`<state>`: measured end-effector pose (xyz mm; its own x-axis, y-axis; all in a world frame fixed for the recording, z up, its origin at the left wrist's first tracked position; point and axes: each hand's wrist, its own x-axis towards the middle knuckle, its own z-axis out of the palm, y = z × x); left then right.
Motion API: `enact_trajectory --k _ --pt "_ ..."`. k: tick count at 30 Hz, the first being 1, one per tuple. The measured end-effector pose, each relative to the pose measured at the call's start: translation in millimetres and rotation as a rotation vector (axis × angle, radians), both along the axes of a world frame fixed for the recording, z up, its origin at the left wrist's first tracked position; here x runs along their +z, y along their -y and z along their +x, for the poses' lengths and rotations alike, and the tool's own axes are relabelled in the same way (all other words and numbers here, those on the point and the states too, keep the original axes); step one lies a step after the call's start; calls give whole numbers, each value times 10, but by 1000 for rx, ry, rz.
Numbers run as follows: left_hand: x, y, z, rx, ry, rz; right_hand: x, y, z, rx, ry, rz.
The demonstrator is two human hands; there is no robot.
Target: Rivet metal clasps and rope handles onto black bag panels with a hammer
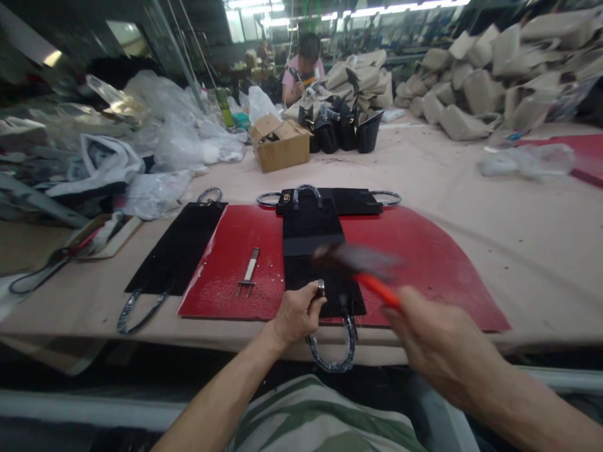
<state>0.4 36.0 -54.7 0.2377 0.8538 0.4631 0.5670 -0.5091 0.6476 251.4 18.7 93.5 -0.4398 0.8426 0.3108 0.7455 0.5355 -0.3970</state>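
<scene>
Ok so call the black panel [311,226] in the middle the clock centre: it's lying flat on a red board [414,251], with a plastic-wrapped loop handle [347,345] hanging past the table edge at 5. Left hand [298,314] is down around 6–7, fingers curled tight round a short metal tool [321,287] stood roughly upright, shiny end up; can't see its bottom end. Right hand [424,323] is at 4, fingers wrapped round the orange grip of a hammer [377,289], its head over the panel and pretty blurry.

Containers: at 11 there's a cardboard box [285,156], flaps up, with some bits poking out the top that I can't identify. Way over at 9, a shallow tray [123,240] has pale, crumpled stuff in it. Around 1 there's a bunch of black bags [369,133] standing together, can't tell what's inside. Big heap of beige bags [483,91] at 2, and loads of clear plastic bags [176,132] bunched up at 10, contents just a blur.

Branding-wise, there's a gold-coloured fitting [286,198] at about 11 on the crosswise black piece [360,201], too small to read.

Oh, and a pronged tool [251,270] is lying on the board between 8 and 9.
</scene>
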Motion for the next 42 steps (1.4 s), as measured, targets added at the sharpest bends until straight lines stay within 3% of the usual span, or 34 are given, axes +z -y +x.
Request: enact_trajectory --k 3,7,12,15,17,19,22,25,28,33,42 --pt "-12 -3 -6 6 -1 23 -175 -25 59 77 222 -97" --pt "-14 -15 -9 0 18 38 -400 -199 216 -80 269 -282" --pt "-27 -20 -25 -33 100 16 -896 -410 244 -267 197 -526" --pt "-8 -12 -36 -46 152 -31 -1035 -441 228 -415 355 -470" --pt "24 -8 -39 -45 175 -71 -1026 -435 220 -464 504 -323" --pt "64 -6 -40 -43 184 -95 -1000 -422 183 -418 537 -135" --pt "101 -2 -44 -40 163 -95 -1045 -393 20 -218 320 9" --pt "79 20 -54 -65 110 -22 -1199 -338 -227 -40 146 1" --pt "29 60 -60 -105 93 99 -1334 -283 -399 -20 125 -21" --pt "42 84 -31 138 277 -108 -1369 -259 -418 -40 130 -66" --pt "120 29 20 73 278 -146 -1393 -259 -426 -54 126 -58"
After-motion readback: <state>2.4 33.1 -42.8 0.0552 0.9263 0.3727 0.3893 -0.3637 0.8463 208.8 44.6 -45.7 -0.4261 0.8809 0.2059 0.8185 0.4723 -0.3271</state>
